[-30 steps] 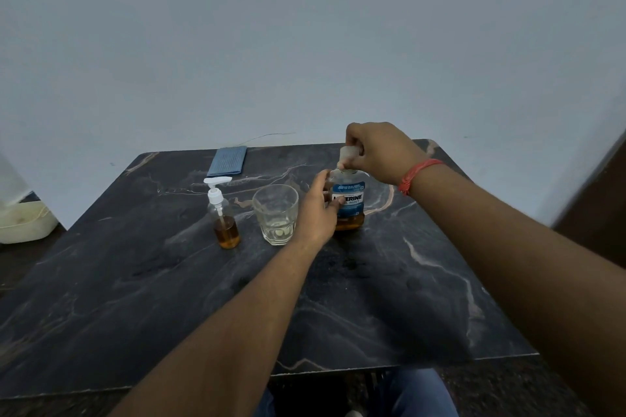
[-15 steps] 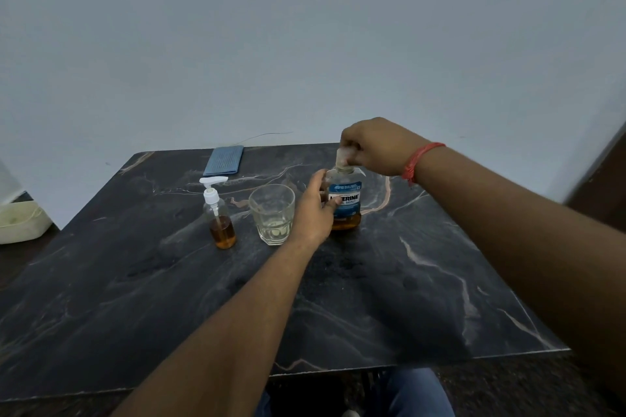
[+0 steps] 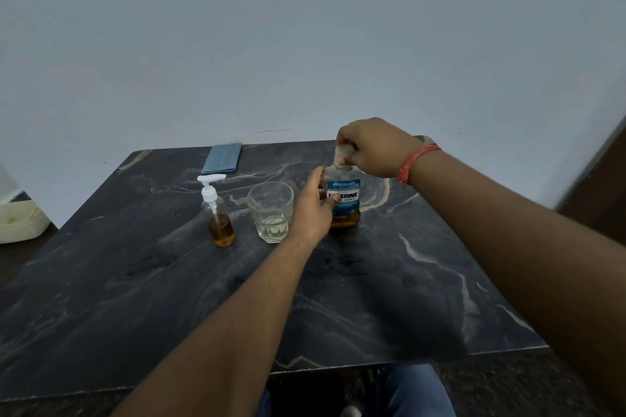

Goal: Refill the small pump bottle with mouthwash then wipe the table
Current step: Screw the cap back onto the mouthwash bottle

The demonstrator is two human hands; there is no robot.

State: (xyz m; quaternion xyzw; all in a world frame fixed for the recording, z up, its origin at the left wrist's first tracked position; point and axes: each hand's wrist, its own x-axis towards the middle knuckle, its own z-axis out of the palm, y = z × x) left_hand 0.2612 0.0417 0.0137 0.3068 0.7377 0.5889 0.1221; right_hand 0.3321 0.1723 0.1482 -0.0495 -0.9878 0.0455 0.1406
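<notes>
A mouthwash bottle [image 3: 346,200] with a blue label and a little amber liquid stands upright on the dark marble table [image 3: 135,281]. My left hand [image 3: 313,210] grips its body from the left. My right hand [image 3: 372,145] is closed over its clear cap [image 3: 341,156] from above. To the left stands the small pump bottle [image 3: 216,213], clear with a white pump and amber liquid at the bottom. A folded blue cloth [image 3: 223,157] lies near the table's far edge.
A clear glass tumbler [image 3: 271,211] stands between the pump bottle and the mouthwash bottle, close to my left hand. A pale container [image 3: 20,220] sits off the table at the left. A wall rises right behind the table.
Both hands have stayed on the mouthwash bottle. My right hand has shifted slightly around the cap. The view has drifted a little.
</notes>
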